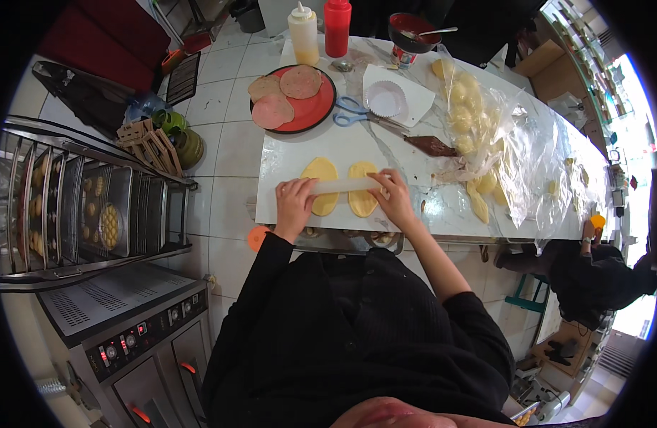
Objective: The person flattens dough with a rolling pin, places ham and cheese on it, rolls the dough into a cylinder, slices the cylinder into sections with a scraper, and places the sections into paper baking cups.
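Observation:
Two flat ovals of yellow dough lie side by side on the white marble table: the left dough piece (321, 203) and the right dough piece (362, 205). Across both rests a white rolling pin (342, 185). My left hand (294, 203) grips its left end, fingers bent over it. At the other end, my right hand (395, 200) is closed round the pin beside the right dough piece. Beyond the dough, a red plate (310, 113) with a dark rim bears several round slices of pink meat (273, 111). Blue-handled scissors (352, 113) lie right of the plate.
Plastic sheeting (524, 157) covers several dough balls (467, 100) on the right. A brown-filled piping bag (432, 145), squeeze bottles (337, 28) and a bowl with a spoon (412, 34) stand or lie farther back. A tray rack (93, 207) and an oven (128, 321) stand left; another person (592, 278) is at right.

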A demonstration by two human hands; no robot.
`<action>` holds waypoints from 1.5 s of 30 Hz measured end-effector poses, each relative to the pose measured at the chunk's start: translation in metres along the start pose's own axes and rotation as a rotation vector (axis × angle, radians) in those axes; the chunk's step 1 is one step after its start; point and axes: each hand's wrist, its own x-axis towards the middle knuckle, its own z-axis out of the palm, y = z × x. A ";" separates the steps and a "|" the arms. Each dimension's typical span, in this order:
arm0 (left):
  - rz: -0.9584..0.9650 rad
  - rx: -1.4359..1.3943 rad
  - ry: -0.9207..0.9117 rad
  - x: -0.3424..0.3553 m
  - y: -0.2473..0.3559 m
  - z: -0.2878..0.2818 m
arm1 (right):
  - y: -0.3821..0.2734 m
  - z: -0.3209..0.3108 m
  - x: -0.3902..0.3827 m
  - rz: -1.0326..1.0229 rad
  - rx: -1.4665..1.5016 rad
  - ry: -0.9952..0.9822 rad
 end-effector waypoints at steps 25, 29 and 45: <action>-0.189 0.234 -0.066 0.124 -0.016 0.035 | 0.040 0.026 0.101 0.024 -0.390 0.161; -0.186 0.040 -0.187 0.090 -0.006 0.025 | 0.030 0.021 0.059 0.076 -0.392 -0.013; 0.000 0.102 -0.010 -0.054 0.025 0.021 | -0.014 0.019 -0.069 -0.227 -0.473 -0.232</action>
